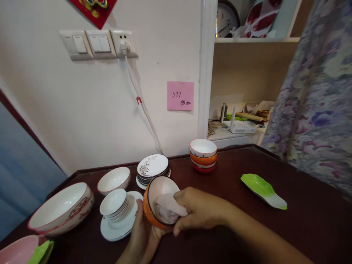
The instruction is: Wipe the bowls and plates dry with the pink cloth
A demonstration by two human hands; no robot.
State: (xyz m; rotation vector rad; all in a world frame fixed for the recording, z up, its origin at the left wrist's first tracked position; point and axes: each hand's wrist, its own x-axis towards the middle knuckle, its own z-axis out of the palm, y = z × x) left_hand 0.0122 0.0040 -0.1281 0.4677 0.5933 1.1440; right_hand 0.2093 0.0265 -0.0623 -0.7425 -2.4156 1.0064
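An orange bowl (149,209) with a dark rim and pale inside is tilted above the table, its opening turned toward my right. My left hand (145,231) is closed around its lower left side. In my right hand (198,208) is a bunched pale cloth (168,205), pressed against the inside of the bowl. Just left of the bowl, a stack of small white bowls (113,202) stands on white plates (118,231). Behind it is a stack of flower-patterned plates (153,165).
A bowl stack (203,148) stands near the wall. At right lies a green leaf-shaped dish (261,189). To the left are a large red-rimmed bowl (62,211), a medium bowl (114,180) and a pink bowl (19,249). A cable (143,104) hangs behind the table (220,234).
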